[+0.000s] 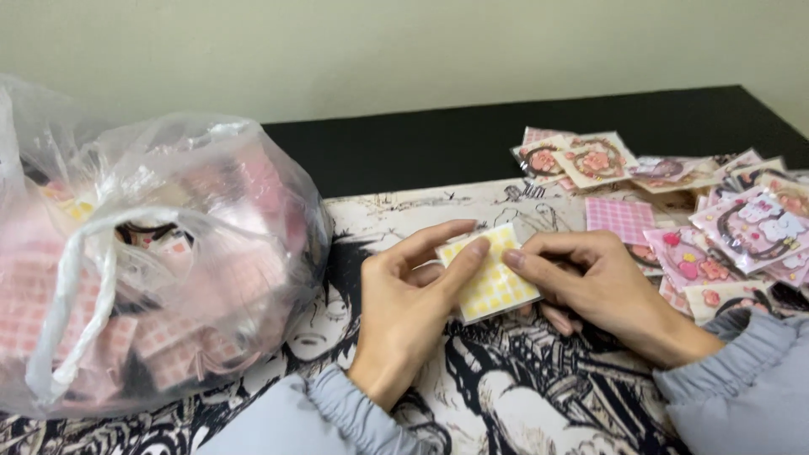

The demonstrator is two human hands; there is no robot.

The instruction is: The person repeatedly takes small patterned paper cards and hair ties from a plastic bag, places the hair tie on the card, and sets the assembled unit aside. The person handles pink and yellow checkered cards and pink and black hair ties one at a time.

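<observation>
at the centre of the worktop (438, 143), above a black-and-white comic-print mat (539, 396), your two hands meet on one small packet. your left hand (404, 303) comes up from below, thumb and forefinger closed on the left edge of the yellow checked packet (493, 274), the forefinger tip lying across its upper face. your right hand (590, 282) comes in from the right, its fingers curled and its forefinger tip pressed to the packet's upper right edge, just beside the left forefinger tip; the remaining fingers pass under the packet, so the exact grip beneath cannot be told. the packet is square, glossy and tilted, its lower corner pointing toward you, held just above the mat between both hands. both wrists end in gathered grey-blue sleeve cuffs (742, 371).

to the left, touching the mat's edge, sits a large clear plastic bag (152, 253), its neck tied with a white twisted handle, packed with pink checked packets seen dimly through the film. to the right, near your right hand, lies a loose pile of pink patterned packets (716, 219), overlapping one another; one plain pink checked packet (621, 217) rests flat at the pile's near edge. behind everything stands a pale wall (379, 50).
</observation>
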